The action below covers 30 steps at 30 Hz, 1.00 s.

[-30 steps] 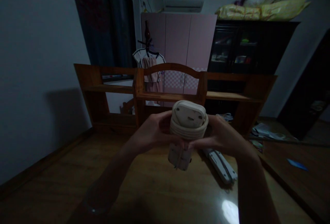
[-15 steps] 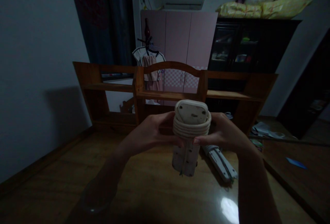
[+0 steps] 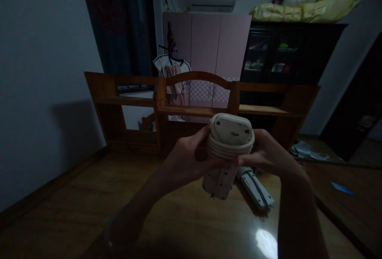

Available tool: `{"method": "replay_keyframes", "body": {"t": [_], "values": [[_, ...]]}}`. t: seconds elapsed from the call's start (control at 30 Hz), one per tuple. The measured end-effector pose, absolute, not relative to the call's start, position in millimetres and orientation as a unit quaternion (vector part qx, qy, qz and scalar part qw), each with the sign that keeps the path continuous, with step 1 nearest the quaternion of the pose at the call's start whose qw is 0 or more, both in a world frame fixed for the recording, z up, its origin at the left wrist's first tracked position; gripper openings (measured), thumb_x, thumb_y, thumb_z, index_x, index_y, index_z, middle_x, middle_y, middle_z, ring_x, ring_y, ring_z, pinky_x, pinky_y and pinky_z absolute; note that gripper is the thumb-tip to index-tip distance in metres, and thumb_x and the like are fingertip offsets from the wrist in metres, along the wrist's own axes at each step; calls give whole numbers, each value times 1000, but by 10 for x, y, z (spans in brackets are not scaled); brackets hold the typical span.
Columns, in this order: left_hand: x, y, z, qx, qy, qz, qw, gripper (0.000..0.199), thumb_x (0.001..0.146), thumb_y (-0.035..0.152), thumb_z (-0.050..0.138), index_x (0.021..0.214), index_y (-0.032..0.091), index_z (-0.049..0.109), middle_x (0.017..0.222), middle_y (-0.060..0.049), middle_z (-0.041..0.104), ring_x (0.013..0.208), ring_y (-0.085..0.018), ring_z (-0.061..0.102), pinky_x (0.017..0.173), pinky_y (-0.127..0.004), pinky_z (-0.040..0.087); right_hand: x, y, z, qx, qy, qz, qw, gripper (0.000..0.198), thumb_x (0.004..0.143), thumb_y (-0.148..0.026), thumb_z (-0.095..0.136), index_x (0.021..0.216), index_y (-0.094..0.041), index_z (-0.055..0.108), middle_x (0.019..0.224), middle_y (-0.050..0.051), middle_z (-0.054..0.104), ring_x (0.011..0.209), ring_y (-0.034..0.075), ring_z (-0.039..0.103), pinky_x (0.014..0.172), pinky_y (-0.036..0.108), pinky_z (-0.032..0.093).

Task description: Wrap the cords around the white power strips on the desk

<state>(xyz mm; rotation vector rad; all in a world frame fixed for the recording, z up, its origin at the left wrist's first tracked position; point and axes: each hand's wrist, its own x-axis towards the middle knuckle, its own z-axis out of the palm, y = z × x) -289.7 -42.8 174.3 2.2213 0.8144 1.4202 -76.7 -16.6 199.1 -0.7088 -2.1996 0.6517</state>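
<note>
I see the power strip (image 3: pixel 227 151) held upright above the table (image 3: pixel 185 219), long axis near-vertical, cord coiled round its top; left hand (image 3: pixel 186 161) and right hand (image 3: pixel 264 155) clamp opposite sides; fingertips probably meet in front, too dim.

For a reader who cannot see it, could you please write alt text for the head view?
Two bare hands, the left hand and right hand, hold a white power strip upright, its cord wound around its upper end, above a wooden table. A second power strip lies on the table behind, before a wooden shelf in a dim room.
</note>
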Motion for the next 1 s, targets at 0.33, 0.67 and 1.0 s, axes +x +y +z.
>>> {"method": "replay_keyframes", "body": {"t": [0.33,0.67,1.0], "values": [[-2787,-465,1694,764,248,534,264,61,73,23,72,129,19,47,119,-9,61,104,-23,61,89,-32,52,-755,-224,2029,-296,-852,220,371,43,64,-45,77,97,-17,69,88,4,71,84,25,66,70,30,54],[-2757,-370,1638,727,268,530,345,60,72,27,73,127,21,48,123,-9,59,109,-26,58,92,-37,50,-777,-127,1999,-358,-846,91,384,40,76,-54,63,77,-15,67,70,2,67,64,17,60,54,22,44],[-2628,-211,1527,676,250,554,416,57,73,34,72,122,17,49,120,-11,61,108,-25,59,90,-34,50,-867,-29,1938,-449,-817,-91,350,61,83,-68,41,49,-18,47,46,-1,45,44,9,39,45,26,23]]}}
